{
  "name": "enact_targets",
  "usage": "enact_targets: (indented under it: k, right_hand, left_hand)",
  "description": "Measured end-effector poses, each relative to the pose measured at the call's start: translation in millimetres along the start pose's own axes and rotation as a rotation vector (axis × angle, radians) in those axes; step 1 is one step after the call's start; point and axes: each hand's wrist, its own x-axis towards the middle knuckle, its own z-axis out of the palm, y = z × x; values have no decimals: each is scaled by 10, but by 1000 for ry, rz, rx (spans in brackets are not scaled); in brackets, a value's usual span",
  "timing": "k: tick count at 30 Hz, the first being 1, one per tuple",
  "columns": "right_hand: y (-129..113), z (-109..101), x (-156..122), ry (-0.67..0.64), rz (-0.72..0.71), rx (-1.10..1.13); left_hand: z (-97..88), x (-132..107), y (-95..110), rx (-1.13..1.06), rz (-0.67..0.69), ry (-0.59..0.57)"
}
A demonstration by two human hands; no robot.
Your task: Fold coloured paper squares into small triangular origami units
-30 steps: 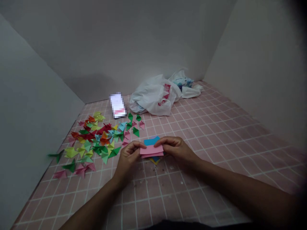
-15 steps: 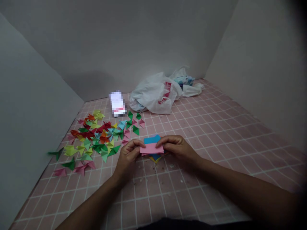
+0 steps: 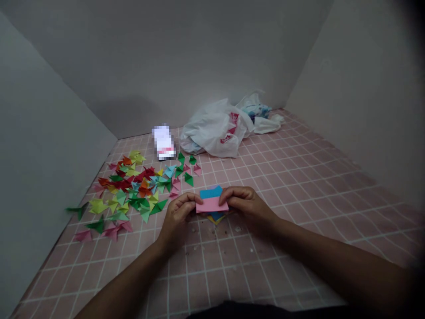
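- Head view: from my distant seat I see the small, rectangular pink paper [image 3: 209, 205], apparently doubled over, stretched between the person's two hands.
- The left hand [image 3: 181, 213] pinches its left end between thumb and fingers; the right hand [image 3: 245, 206] grips its right end the same way, index finger bent over the top face.
- My judgement for doing this well: line up the layers at both corners before pressing, hold the ends level with equal, light tension, then press from the middle outward so the crease runs straight. Pulling hard on one end could skew the thin layers.
- Just beyond the pink paper shows a flat blue paper sheet [image 3: 210, 193]; a pointed yellow paper corner [image 3: 217, 220] peeks out on its near side. I cannot tell whether either touches it.
- Left of the pink paper, many multicoloured, pointed folded paper pieces [image 3: 131, 185] lie spread over the pink surface with a white grid [image 3: 299, 177].
- Beyond the pink paper, the crumpled white plastic bag [image 3: 210, 128] carries red marks I cannot read; farther left, the upright rectangular phone [image 3: 164, 141] has a pixelated screen, so no words or brand are legible.
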Motion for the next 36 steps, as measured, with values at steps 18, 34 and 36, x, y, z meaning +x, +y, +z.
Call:
enact_targets:
  k: [18, 34, 36]
  right_hand:
    - [3, 72, -26, -21, 83, 180]
    - [-17, 37, -3, -111, -194, -219]
    - [-9, 22, -3, -83, -337, -358]
  left_hand:
    - [47, 17, -3, 20, 8, 54]
    - [82, 30, 6, -210, -128, 52]
    - [91, 24, 13, -202, -147, 46]
